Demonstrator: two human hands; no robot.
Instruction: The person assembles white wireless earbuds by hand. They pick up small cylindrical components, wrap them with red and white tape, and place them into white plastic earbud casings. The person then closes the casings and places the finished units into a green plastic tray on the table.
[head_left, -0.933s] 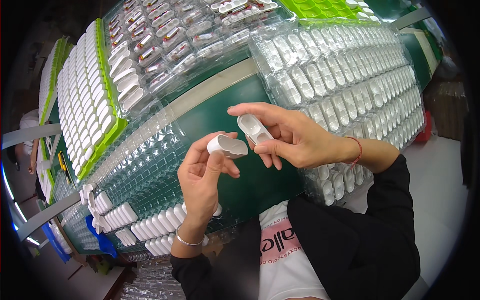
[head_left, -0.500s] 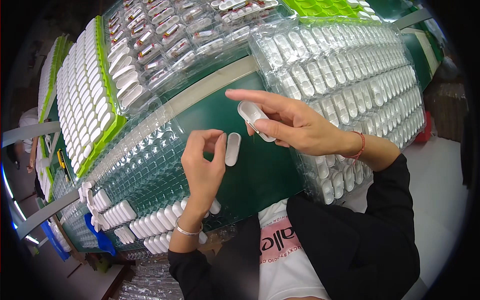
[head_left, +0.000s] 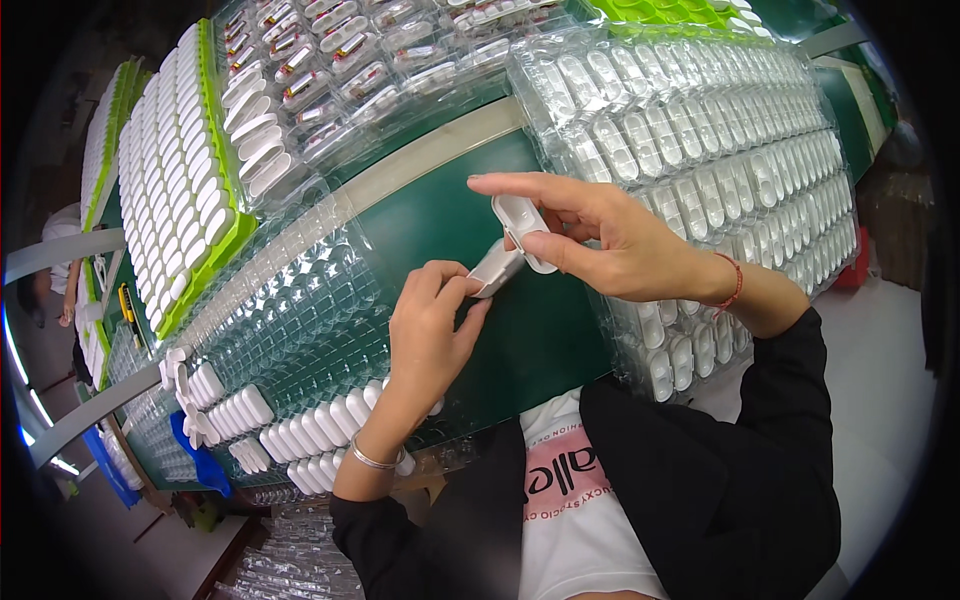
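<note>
Over the green table mat (head_left: 530, 350), my right hand (head_left: 610, 240) pinches a white oval plastic shell (head_left: 519, 215), its hollow side showing. The thumb lies along its near edge and the index finger stretches past its far end. My left hand (head_left: 432, 325) grips a second white oblong shell (head_left: 494, 269) between thumb and fingers. This one is tilted, its upper end touching or just behind the first shell; I cannot tell which. Right of my hands lies a clear blister tray (head_left: 690, 190) filled with rows of white shells.
Bright green trays (head_left: 225, 250) of white oval pieces stand at the left. A clear tray (head_left: 350, 75) at the back holds shells with red-marked parts inside. An unfilled clear tray (head_left: 300, 290) lies left of my hands, with closed white cases (head_left: 320, 430) along its near edge.
My left hand has moved right and turned its shell up against the one in my right hand. The right hand has shifted slightly right.
</note>
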